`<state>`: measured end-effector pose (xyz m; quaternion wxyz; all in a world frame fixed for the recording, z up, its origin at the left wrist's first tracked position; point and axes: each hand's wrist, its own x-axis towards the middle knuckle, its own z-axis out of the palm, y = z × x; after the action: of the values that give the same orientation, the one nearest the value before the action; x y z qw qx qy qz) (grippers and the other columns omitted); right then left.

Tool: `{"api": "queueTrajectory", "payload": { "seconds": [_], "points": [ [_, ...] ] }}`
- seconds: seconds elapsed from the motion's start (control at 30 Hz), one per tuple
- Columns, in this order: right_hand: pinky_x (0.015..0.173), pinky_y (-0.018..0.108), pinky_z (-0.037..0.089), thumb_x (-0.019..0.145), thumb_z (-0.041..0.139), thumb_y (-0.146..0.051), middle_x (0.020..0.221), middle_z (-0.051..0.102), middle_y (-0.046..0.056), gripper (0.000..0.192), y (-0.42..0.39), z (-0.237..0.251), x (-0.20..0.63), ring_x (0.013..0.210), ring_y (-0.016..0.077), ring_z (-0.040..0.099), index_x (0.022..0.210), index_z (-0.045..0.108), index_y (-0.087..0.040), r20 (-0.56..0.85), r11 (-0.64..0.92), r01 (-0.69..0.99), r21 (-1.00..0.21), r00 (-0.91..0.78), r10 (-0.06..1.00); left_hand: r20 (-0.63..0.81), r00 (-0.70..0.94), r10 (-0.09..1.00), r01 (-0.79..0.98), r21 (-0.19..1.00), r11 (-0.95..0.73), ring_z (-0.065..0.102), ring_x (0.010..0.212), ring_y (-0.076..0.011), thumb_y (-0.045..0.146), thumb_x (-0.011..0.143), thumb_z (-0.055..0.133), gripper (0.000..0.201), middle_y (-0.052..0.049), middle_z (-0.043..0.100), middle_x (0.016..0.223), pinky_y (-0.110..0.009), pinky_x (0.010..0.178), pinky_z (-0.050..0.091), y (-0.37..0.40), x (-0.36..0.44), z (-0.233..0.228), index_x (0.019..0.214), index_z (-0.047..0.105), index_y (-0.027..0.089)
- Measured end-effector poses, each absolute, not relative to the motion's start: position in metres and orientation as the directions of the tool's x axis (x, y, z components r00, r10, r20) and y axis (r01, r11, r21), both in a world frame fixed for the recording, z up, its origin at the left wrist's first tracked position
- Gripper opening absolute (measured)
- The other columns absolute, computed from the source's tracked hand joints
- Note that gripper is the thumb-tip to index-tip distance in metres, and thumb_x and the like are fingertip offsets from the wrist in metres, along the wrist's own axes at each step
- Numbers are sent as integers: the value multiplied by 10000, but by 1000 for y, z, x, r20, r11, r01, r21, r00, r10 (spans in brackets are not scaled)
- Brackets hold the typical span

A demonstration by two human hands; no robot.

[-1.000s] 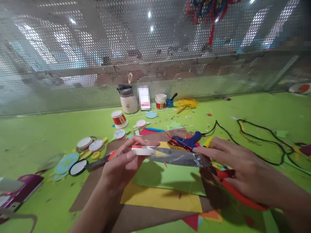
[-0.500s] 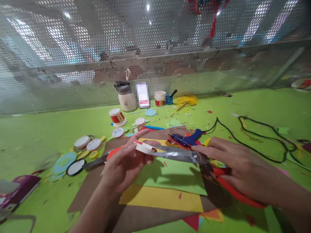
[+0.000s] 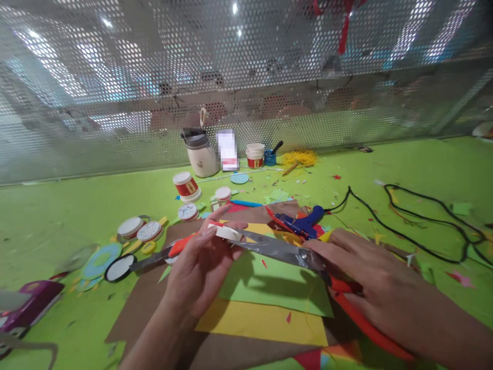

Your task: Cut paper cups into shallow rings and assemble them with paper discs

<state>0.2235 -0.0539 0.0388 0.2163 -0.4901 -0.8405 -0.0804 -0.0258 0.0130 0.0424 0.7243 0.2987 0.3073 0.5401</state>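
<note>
My left hand [image 3: 198, 270] pinches a small white piece with a red edge [image 3: 226, 232] between thumb and fingers. It looks like a curved paper strip, though its full shape is partly hidden. In my right hand [image 3: 379, 285] are scissors [image 3: 279, 247] with red handles, the fingers wrapped round the grips. The blade tips touch or overlap the right end of the white piece; whether they cut into it I cannot tell. Below both hands lie a green paper sheet [image 3: 277, 288] and a yellow sheet [image 3: 262, 322] on brown card [image 3: 154, 308].
A blue glue gun [image 3: 304, 223] with a black cord lies beyond the scissors. Behind stand a white jug [image 3: 202, 159], a phone [image 3: 228, 150] and red-white tubs [image 3: 187, 186]. To the left are round lids [image 3: 149, 231], a black-rimmed disc [image 3: 120, 267] and a purple tool [image 3: 29, 303].
The scissors have tilted, their pivot dropping relative to the tips. My left hand still holds the white piece, almost in place. The view has shifted slightly.
</note>
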Motion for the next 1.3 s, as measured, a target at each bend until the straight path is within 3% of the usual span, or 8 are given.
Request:
{"api": "queueTrajectory", "payload": {
  "seconds": [0.2,0.5,0.73,0.97,1.3],
  "points": [
    [649,440,617,673,409,-37,900,690,127,527,-55,37,219,817,275,693,1140,625,-152,396,504,843,-186,-405,824,-125,200,972,-617,755,224,654,772,-186,233,814,620,508,-128,760,919,-262,649,522,13,-25,40,1313,570,158],
    [627,480,590,683,452,-50,885,653,142,547,-54,34,222,809,311,669,1208,586,-124,402,515,852,-90,-442,802,-186,180,966,-571,780,256,651,787,-192,234,811,629,547,-122,753,880,-275,661,533,12,-22,42,1341,534,139],
    [591,455,570,731,497,-88,892,640,133,480,-52,32,226,773,303,647,1196,598,-150,350,506,855,-112,-443,826,-237,202,950,-530,789,309,658,758,-199,247,811,616,514,-137,756,899,-267,622,526,13,-20,44,1310,565,132],
    [574,361,535,763,455,-82,916,676,117,492,-53,30,228,706,244,643,1224,595,-183,343,516,851,-100,-457,821,-216,219,952,-583,753,305,664,767,-190,266,840,603,549,-130,748,873,-273,671,538,13,-22,42,1363,514,123],
    [525,347,551,770,393,-36,902,693,122,513,-48,34,229,697,248,676,1239,550,-176,407,587,806,-75,-512,756,-149,276,950,-615,732,294,651,735,-190,279,877,557,511,-128,745,896,-274,617,519,6,-21,45,1365,512,133]
  ]
}}
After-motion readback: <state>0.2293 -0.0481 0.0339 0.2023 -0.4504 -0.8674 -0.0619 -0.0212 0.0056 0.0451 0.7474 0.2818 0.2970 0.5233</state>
